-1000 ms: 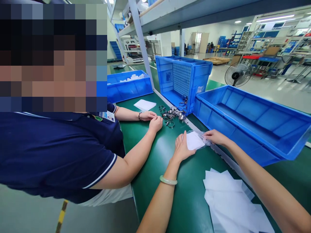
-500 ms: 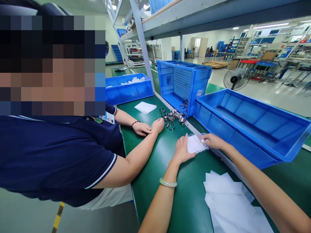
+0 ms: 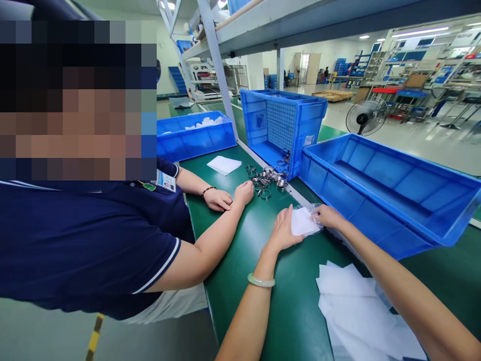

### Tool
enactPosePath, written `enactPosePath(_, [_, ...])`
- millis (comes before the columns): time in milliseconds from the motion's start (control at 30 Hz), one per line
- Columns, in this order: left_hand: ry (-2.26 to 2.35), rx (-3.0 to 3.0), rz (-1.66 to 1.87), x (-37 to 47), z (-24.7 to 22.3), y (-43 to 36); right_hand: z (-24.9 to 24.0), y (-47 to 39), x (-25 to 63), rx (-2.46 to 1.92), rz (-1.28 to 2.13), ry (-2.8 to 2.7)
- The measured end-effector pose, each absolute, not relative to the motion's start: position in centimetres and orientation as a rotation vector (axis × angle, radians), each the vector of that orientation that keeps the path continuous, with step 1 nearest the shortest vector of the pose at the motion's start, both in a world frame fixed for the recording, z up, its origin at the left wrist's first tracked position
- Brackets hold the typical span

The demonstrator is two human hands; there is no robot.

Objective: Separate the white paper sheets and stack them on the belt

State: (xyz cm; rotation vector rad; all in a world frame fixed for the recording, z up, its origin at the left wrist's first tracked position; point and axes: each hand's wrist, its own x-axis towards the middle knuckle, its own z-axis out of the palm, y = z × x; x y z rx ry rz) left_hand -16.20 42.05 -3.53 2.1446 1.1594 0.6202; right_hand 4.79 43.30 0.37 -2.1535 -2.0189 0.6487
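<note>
A clear plastic bag (image 3: 303,222) with a white sheet inside lies on the green table, between my two hands. My left hand (image 3: 282,230), below a pale green bangle (image 3: 261,281), grips the bag's left side, fingers along the far edge and thumb along the near one. At the crinkled right end, my right hand (image 3: 327,217) pinches the plastic; its fingertips are partly hidden. Beyond lies a heap of round metal clamps (image 3: 267,176). A stack of white sheets (image 3: 361,306) is spread near me, beside my right forearm.
A co-worker's hands (image 3: 231,198) rest on the table (image 3: 240,250) at left. Blue bins stand behind: an upended crate (image 3: 311,120), a long bin (image 3: 361,195), another bin (image 3: 199,143) with white pieces. Smaller white sheets (image 3: 224,165) lie near it. A shelf (image 3: 300,30) hangs overhead.
My right fingers have shifted slightly at the bag's end, where the plastic bunches a little more. My left hand keeps its hold. The camera view has moved slightly.
</note>
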Motion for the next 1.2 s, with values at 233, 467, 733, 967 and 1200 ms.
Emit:
enactPosePath(233, [1.176,2.141,0.592,-16.3,-3.0,41.8,0.0,43.1,4.2,-2.276,0.645,-2.02])
enactPosePath(467, [1.168,2.167,0.59,-16.3,-3.2,41.8,0.0,42.8,3.8,-2.285,0.662,-1.975])
enactPosePath(733, [1.201,2.212,0.543,-16.1,-3.2,41.7,1.9,41.9,4.3,-2.092,0.685,-1.907])
enactPosePath(967, [1.203,2.266,0.563,-16.0,-4.2,42.2,5.1,40.0,5.1,-2.032,0.489,-1.728])
enactPosePath(1200, [1.231,2.268,0.541,-15.8,-4.7,42.4,9.5,38.2,5.5,-1.935,0.142,-1.55])
